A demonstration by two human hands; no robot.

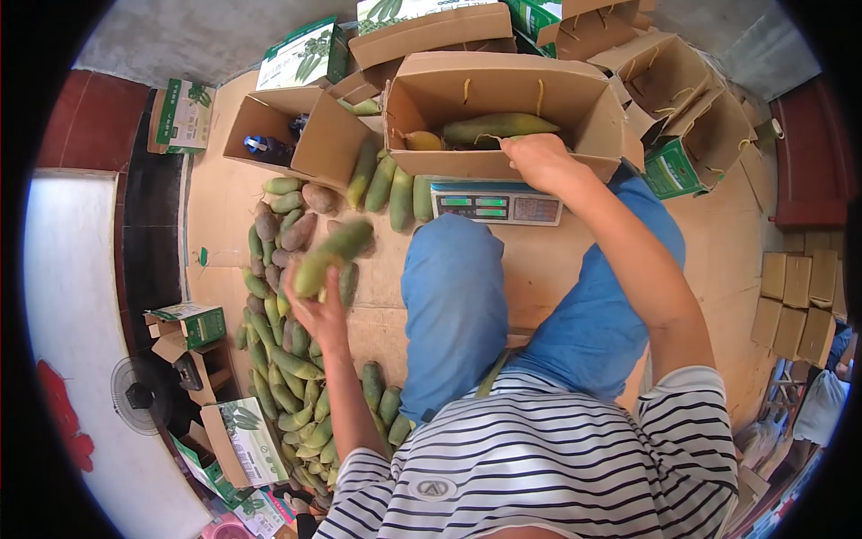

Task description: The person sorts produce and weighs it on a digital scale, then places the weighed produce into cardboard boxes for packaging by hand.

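Raised over the pile at the left, my left hand [321, 310] is wrapped round a green radish [334, 256], which is blurred by motion. My right hand [541, 162] is closed at the front rim of an open cardboard box [431, 163], beside a thin yellow cord. Part of its grip is hidden. Inside that box lie a long green radish [503, 128] and a yellowish one [422, 141]. The box rests on a digital scale [496, 205] with lit green displays, just beyond my knees.
Many green radishes [285, 368] and some brownish ones [299, 232] cover the floor at left. A smaller box [323, 144] with blue-capped bottles stands left of the scale. More cartons [660, 76] sit behind and at right. A fan [141, 395] stands at far left.
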